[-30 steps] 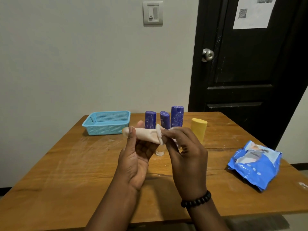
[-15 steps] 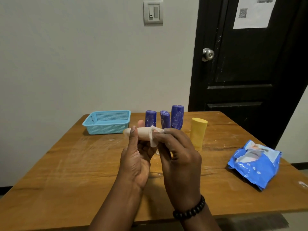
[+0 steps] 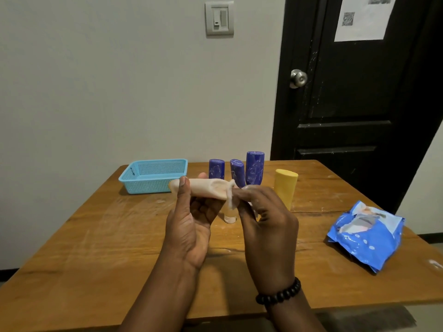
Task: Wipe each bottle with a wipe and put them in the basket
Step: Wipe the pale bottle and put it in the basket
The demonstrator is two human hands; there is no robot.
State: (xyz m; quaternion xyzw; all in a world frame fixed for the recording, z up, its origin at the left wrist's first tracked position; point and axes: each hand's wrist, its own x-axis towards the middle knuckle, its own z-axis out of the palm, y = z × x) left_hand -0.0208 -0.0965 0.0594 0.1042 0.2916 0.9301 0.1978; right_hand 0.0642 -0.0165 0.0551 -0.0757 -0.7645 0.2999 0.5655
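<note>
Peach tube bottle (image 3: 203, 188) held level above the wooden table (image 3: 96, 248), gripped between thumb and fingers of left hand (image 3: 191, 226). White wipe (image 3: 232, 200) pinched against its right end by curled fingers of right hand (image 3: 266, 224). Blue basket (image 3: 153, 176) at rear left; three purple bottles (image 3: 254, 167) and yellow bottle (image 3: 285, 188) upright behind.

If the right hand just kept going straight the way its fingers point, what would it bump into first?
Probably the peach tube that the left hand holds: the right hand pinches a white wipe against its end. Beyond stand purple bottles, though depth is unclear.
</note>
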